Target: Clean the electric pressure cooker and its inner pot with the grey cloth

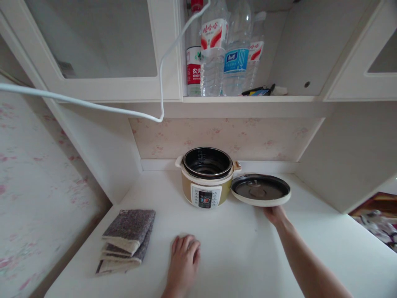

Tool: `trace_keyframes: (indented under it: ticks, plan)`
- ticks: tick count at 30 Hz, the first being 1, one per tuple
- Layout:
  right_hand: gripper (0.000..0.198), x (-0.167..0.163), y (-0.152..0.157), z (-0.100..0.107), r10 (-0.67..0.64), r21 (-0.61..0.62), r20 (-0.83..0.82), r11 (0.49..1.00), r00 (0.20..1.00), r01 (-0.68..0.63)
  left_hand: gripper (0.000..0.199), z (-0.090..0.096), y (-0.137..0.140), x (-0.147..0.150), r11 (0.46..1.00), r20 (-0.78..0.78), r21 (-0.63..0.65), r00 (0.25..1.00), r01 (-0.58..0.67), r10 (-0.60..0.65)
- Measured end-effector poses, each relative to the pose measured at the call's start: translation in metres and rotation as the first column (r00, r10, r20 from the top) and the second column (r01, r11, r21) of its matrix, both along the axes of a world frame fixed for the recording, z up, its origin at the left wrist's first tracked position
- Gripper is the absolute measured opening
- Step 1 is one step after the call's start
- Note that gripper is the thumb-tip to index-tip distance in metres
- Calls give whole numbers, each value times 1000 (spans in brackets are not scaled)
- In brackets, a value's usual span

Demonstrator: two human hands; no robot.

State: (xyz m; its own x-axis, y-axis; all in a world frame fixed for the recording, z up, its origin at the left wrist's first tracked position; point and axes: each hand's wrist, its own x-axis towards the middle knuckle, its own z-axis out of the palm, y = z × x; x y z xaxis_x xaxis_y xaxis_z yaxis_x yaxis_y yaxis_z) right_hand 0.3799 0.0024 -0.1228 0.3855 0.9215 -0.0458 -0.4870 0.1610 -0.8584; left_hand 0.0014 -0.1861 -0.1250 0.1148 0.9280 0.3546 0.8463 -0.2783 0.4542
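Note:
A gold and white electric pressure cooker (186,188) stands near the back of the white table, with its lid off and its dark inner pot (207,167) showing. To its right, my right hand (275,214) grips the round lid (260,203) from below. The lid's dark inner side faces up, and most of my fingers are hidden beneath it. My left hand (185,254) rests on the table in front of the cooker, fingers loosely bent and holding nothing. A folded grey cloth (130,229) lies to the left of that hand.
Overhead, a cabinet shelf (291,98) holds several plastic bottles (235,62) and some small items (262,90). A white cable (108,108) hangs across the upper left. Cabinet side panels (344,157) flank the table (229,256).

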Motion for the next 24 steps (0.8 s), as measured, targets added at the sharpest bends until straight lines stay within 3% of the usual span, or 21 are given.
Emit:
trace_keyframes:
  ticks: [4, 7, 12, 15, 18, 24]
  plan:
    - [26, 23, -15, -17, -77, -37, -116, 997, 990, 73, 20, 1, -2, 0, 1000, 8, -8, 1000, 4, -4]
    - [30, 36, -28, -24, -63, -77, -132, 996, 989, 53, 22, -1, -4, -2, 1000, 7, -23, 1000, 10, -10]
    - [27, 49, -49, -22, -134, -255, -113, 961, 984, 102, 20, 6, 5, -10, 986, 46, -136, 995, 99, -93]
    - [17, 51, -66, -11, -153, -269, -80, 955, 985, 127, 23, 27, 20, -19, 950, 226, -254, 966, 183, -126]
    - [9, 46, -85, 2, -159, -232, -78, 963, 984, 137, 28, 58, 43, -30, 928, 412, -302, 908, 217, -79]
    - [33, 17, -97, 17, -89, -169, -39, 982, 995, 82, 38, 131, 94, -43, 960, 566, -244, 824, 138, 25]
